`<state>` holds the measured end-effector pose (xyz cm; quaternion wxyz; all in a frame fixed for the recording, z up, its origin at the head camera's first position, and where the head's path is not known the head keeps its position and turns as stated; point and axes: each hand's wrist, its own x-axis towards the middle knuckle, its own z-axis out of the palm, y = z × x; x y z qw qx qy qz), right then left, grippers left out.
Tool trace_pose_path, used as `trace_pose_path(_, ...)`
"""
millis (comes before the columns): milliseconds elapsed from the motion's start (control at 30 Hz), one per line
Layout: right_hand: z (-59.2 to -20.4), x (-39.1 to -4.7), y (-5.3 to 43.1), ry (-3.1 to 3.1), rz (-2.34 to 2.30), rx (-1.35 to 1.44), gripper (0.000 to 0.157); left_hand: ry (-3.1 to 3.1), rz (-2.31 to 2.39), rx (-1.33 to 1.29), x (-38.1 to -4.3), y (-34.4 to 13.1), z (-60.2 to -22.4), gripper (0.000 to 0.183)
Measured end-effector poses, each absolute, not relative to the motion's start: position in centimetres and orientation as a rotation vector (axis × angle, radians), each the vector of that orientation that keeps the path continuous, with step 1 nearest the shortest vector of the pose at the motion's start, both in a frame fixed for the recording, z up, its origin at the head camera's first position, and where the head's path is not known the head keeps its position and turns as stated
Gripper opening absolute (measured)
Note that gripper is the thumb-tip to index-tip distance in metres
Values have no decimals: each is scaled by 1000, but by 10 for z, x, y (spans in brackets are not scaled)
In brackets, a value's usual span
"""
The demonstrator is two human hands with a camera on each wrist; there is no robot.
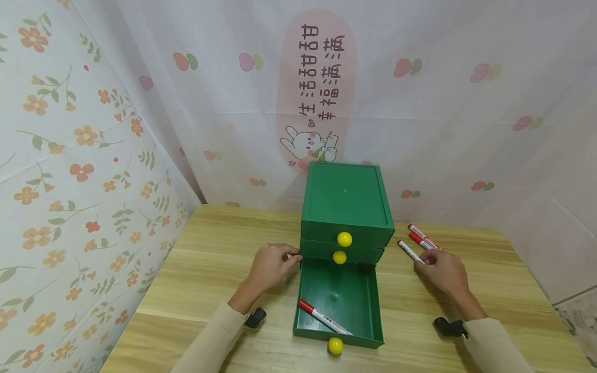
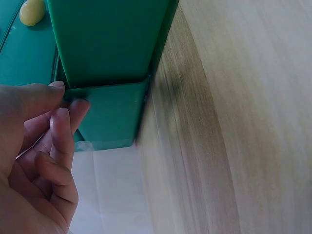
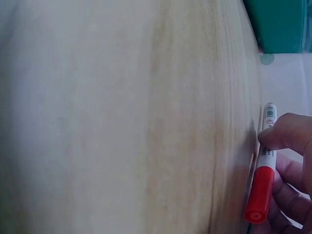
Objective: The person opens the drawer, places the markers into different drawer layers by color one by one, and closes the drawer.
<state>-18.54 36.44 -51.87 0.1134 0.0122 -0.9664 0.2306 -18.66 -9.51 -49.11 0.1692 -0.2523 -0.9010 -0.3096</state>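
Note:
A green drawer cabinet (image 1: pixel 347 194) with yellow ball knobs stands on the table. Its bottom drawer (image 1: pixel 342 290) is pulled out, and a red-capped marker (image 1: pixel 324 317) lies slantwise inside. At the cabinet's left side, my left hand (image 1: pixel 272 265) pinches the frame's front edge between thumb and fingers; the left wrist view shows these fingertips (image 2: pixel 80 105) at the green edge. To the right of the cabinet, my right hand (image 1: pixel 440 269) pinches a white marker (image 3: pixel 268 151) by its barrel. Its red cap (image 3: pixel 260 195) points toward me and is hidden in the head view.
Two more red-and-white markers (image 1: pixel 422 240) lie on the wooden table (image 1: pixel 224 259) just beyond my right hand. The two upper drawers (image 1: pixel 322 249) are pushed in. A printed curtain (image 1: pixel 233 114) hangs behind the table, and a flowered cloth (image 1: pixel 84 181) hangs on the left.

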Motion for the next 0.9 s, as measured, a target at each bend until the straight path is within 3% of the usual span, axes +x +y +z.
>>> trace_pose_path(900, -493, -146, 338, -2723, 680, 124, 15, -2532, -905, -717, -185, -95, -490, 8)
